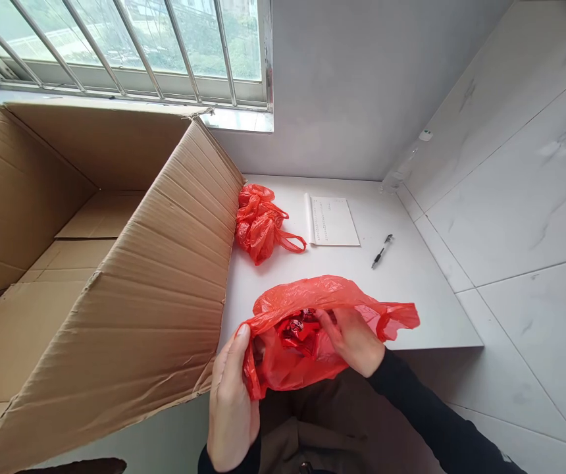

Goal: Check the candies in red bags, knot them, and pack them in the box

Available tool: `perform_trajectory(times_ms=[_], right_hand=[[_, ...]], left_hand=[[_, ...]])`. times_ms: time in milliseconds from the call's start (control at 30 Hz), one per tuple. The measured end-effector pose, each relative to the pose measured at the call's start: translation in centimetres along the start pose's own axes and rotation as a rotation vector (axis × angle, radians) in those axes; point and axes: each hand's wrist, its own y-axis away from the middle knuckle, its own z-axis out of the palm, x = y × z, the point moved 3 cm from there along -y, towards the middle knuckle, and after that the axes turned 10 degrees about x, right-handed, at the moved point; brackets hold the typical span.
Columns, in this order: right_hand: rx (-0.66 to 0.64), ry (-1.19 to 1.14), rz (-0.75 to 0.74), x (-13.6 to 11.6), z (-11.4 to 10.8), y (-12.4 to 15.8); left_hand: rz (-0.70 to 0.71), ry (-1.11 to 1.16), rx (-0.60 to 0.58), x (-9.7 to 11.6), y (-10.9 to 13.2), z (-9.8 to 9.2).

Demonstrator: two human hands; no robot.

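A red plastic bag [293, 372] is spread open at the front edge of the white table. Shiny red wrapped items [301, 329] lie inside it. My left hand [231, 398] grips the bag's left rim, thumb on top and the other fingers partly hidden. Inside the bag's mouth, at the right of the wrapped items, is my right hand [355, 339]. Its fingers are bent toward the items and touch them or the film around them; the fingertips are partly covered, so what they hold is unclear.
A large open cardboard box [164, 283] stands at the left. Behind the bag on the white table [431, 309] are a bunched red bag [260, 227], a notepad [335, 222] and a pen [382, 251]. A clear bottle [399, 172] leans in the back right corner.
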Motion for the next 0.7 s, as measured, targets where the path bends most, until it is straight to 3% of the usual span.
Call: perform_trajectory(times_ms=[267, 433, 700], right_hand=[[0.036, 0.217, 0.008, 3.6, 1.1, -0.1], [0.046, 0.238, 0.002, 3.7, 1.5, -0.3], [0.101, 0.185, 0.034, 3.0, 0.1, -0.9]], left_hand=[[-0.108, 0.025, 0.021, -0.8, 0.1, 0.5], [-0.129, 0.023, -0.007, -0.9, 0.1, 0.8], [-0.084, 0.010, -0.055, -1.6, -0.6, 0.1]])
